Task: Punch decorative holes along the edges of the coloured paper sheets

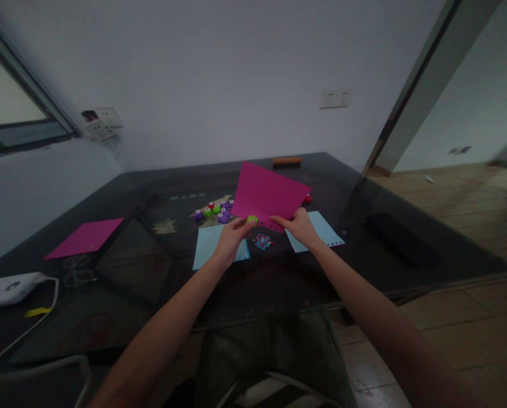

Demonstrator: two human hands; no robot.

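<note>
My left hand (232,238) is closed round a small yellow-green craft paper punch (252,220), which sits at the lower edge of a magenta paper sheet (270,190). With thumb and fingers, my right hand (299,226) pinches that sheet near its lower right corner. A row of small punched holes runs along the sheet's lower edge. Below it on the table lies a pile of tiny coloured paper cut-outs (262,242). A light blue sheet (206,243) lies partly under my left hand. Another pale blue sheet (321,229), with holes along its near edge, lies by my right forearm.
Several purple, green and red punches (216,208) stand behind the left blue sheet. A magenta sheet (85,238) and eyeglasses (78,269) lie at left, near a white device (11,289) with a cable. A black case (402,238) is at right; a brown roll (286,162) lies behind.
</note>
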